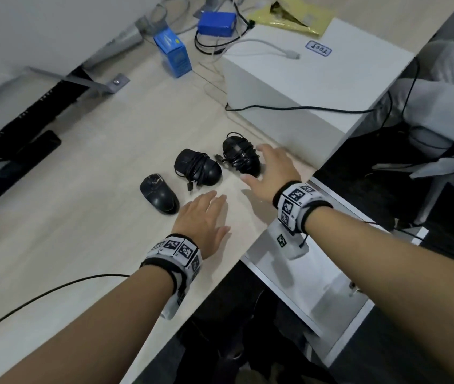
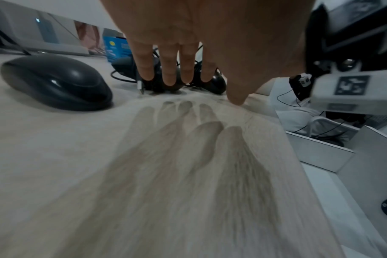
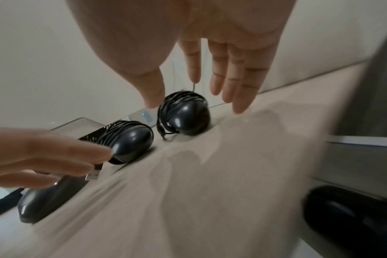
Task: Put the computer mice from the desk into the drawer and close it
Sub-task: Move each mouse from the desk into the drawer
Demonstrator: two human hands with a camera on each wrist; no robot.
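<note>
At far left on the pale wood surface point(image 1: 76, 189) lie a black keyboard point(image 1: 31, 115) and a monitor foot point(image 1: 103, 84). Next comes a row of three black mice near the front edge. The left mouse point(image 1: 159, 194) has no cord round it and lies bare beside the left hand point(image 1: 202, 220). That hand hovers flat over the surface, fingers straight and slightly spread, holding nothing; its fingertips point(image 2: 170, 76) point at the middle mouse point(image 1: 198, 167), which has its cord wound round the body and a USB plug point(image 1: 189, 186) hanging off toward the front. Just beside it lies the right mouse point(image 1: 241, 155), also cord-wrapped. The right hand point(image 1: 270, 170) reaches over it with fingers apart and extended, thumb on one side and the other fingers on the far side, not yet closed on it; whether any finger touches the mouse is unclear. Behind stand a blue carton point(image 1: 173, 54) and a white box point(image 1: 311, 90) with a cable across its top. Below the right wrist the white drawer point(image 1: 317, 286) stands pulled open, and the right-wrist view shows a dark rounded thing point(image 3: 351, 221) at its lower right, too blurred to name.
</note>
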